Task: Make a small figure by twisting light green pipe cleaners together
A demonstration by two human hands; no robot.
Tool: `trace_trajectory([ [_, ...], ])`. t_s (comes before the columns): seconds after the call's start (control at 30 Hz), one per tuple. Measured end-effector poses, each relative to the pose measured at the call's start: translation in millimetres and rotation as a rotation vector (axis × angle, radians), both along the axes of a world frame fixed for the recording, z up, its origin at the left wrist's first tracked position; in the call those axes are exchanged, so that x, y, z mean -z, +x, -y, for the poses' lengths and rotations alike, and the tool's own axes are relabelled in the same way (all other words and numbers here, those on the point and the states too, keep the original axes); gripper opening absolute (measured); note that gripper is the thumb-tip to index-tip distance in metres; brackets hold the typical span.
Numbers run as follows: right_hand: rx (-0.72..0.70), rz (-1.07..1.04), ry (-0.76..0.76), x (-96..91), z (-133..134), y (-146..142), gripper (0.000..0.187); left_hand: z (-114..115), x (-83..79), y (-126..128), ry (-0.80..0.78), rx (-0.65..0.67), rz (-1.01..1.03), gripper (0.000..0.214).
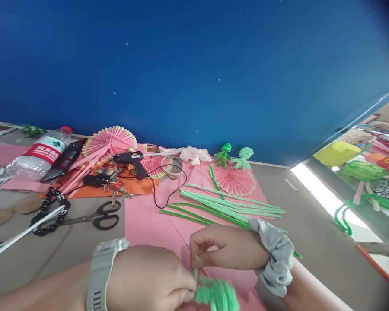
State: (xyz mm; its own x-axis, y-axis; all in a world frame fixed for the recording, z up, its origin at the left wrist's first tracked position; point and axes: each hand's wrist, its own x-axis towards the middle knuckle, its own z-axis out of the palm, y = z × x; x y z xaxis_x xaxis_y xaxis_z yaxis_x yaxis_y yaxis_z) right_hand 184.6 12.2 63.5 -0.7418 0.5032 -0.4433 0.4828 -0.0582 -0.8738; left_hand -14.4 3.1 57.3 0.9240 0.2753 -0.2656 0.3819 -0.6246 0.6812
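My left hand (149, 276), with a grey watch on its wrist, is closed around a light green pipe-cleaner figure (217, 294) at the bottom edge of the view. My right hand (227, 248), a grey scrunchie around its wrist, pinches the thin green end that sticks up from that figure. Both hands hover over pink paper sheets (149, 222). Just beyond the right hand lies a bundle of loose green pipe cleaners (230, 207).
Scissors (100, 216), a black bead chain (48, 207), keys (115, 185), a black glue gun (132, 160), a tape roll (172, 166), pink paper fans (108, 140), a water bottle (40, 153) and two finished green figures (235, 157) lie on the grey table before a blue wall.
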Motion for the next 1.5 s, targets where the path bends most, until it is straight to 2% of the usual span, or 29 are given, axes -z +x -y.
trace_trajectory([
  [0.07, 0.028, 0.167, 0.256, -4.6, 5, -5, 0.008, 0, 7.7, 2, -0.046, -0.082, -0.022, 0.02],
  [0.13, 0.065, 0.291, 0.528, -8.7, 11, -9, 0.015, -2, 12.9, 4, -0.144, -0.226, 0.01, 0.022],
  [0.2, 0.107, 0.346, 0.8, -11.1, 17, -12, 0.02, -6, 14.4, 7, -0.249, -0.384, 0.091, 0.024],
  [0.33, 0.267, 0.389, 1.373, -8.9, 28, -15, 0.023, -11, 13.4, 12, -0.499, -0.543, 0.274, 0.024],
  [0.4, 0.282, 0.375, 1.591, -6.0, 32, -15, 0.023, -10, 14.3, 14, -0.778, -0.721, 0.397, 0.027],
  [0.47, 0.291, 0.327, 1.701, -3.6, 34, -14, 0.023, -6, 15.0, 15, -0.944, -0.818, 0.532, 0.027],
  [0.5, 0.319, 0.294, 1.7, -2.9, 35, -14, 0.023, -3, 14.8, 16, -0.988, -0.833, 0.608, 0.027],
  [0.57, 0.439, 0.208, 1.577, -2.6, 34, -15, 0.022, 3, 13.4, 17, -1.016, -0.818, 0.738, 0.029],
  [0.7, 0.665, -0.04, 1.127, -2.0, 29, -19, 0.013, 11, 10.8, 18, -0.97, -0.766, 0.846, 0.031],
  [0.87, 0.818, -0.269, 0.496, 3.1, 24, -27, 0.018, 14, 12.8, 16, -1.047, -0.706, 0.852, 0.028],
  [1.0, 0.771, -0.539, 0.183, 6.0, 23, -32, 0.02, 13, 10.7, 12, -0.999, -0.615, 0.748, 0.029],
  [1.07, 0.689, -0.625, 0.059, 5.9, 24, -30, 0.022, 11, 5.4, 9, -0.944, -0.525, 0.647, 0.031],
  [1.13, 0.572, -0.619, -0.049, 4.9, 24, -25, 0.025, 6, -2.6, 6, -0.943, -0.403, 0.509, 0.031],
  [1.23, 0.408, -0.591, -0.116, 3.6, 22, -18, 0.028, -4, -15.2, 0, -0.915, -0.224, 0.297, 0.033],
  [1.33, 0.251, -0.545, -0.004, 1.9, 18, -12, 0.026, -13, -21.0, -4, -0.779, -0.086, 0.172, 0.031],
  [1.4, 0.158, -0.423, 0.155, -1.3, 15, -9, 0.02, -16, -19.1, -4, -0.657, -0.09, 0.109, 0.029],
  [1.5, 0.085, -0.151, 0.397, -6.9, 11, -5, 0.011, -15, -10.7, -3, -0.533, -0.182, 0.013, 0.029],
])
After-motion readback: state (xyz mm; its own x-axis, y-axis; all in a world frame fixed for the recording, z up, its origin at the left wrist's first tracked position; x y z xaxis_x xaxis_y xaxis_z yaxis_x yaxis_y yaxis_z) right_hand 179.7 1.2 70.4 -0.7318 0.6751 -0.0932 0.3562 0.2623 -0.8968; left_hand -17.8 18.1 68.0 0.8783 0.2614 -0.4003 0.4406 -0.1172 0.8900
